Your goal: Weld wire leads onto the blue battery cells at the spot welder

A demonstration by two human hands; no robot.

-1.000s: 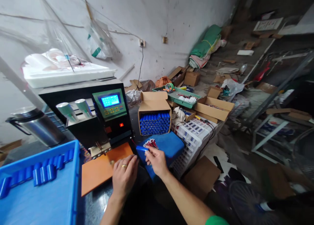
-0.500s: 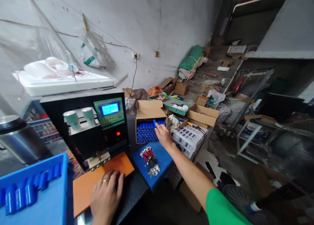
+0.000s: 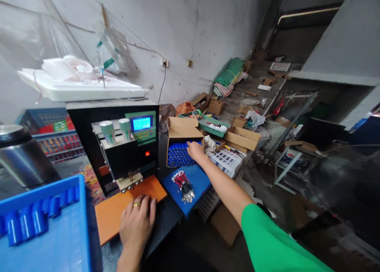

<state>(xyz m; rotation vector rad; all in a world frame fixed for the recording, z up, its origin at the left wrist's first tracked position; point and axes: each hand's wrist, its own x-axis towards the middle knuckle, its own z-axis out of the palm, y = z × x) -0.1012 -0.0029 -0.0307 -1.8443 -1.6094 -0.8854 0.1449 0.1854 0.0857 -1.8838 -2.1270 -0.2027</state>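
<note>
My left hand (image 3: 138, 216), with a ring on one finger, lies flat on an orange board (image 3: 111, 220) below a black machine (image 3: 124, 161) with a lit blue display. It holds nothing. My right hand (image 3: 196, 151) reaches to an open cardboard box (image 3: 182, 123) filled with stacked blue battery cells (image 3: 179, 157). Its fingers are bent onto a cell at the top of the stack, and they mostly hide that cell. A bundle of red and black wires (image 3: 184, 187) with white connectors lies on a blue cloth (image 3: 197, 181) between the hands.
A blue tray (image 3: 68, 240) with several blue cells stands at the left, beside a steel flask (image 3: 25, 161). A white foam tray (image 3: 74, 92) rests atop the machine. Behind the box are a green tray (image 3: 208, 126) and cardboard boxes; a white crate (image 3: 228, 159) stands to the right.
The view has shifted slightly. A blue cell that stuck up at my right fingertips now hardly shows, and that hand sits slightly further left over the box. My left hand stays on the board.
</note>
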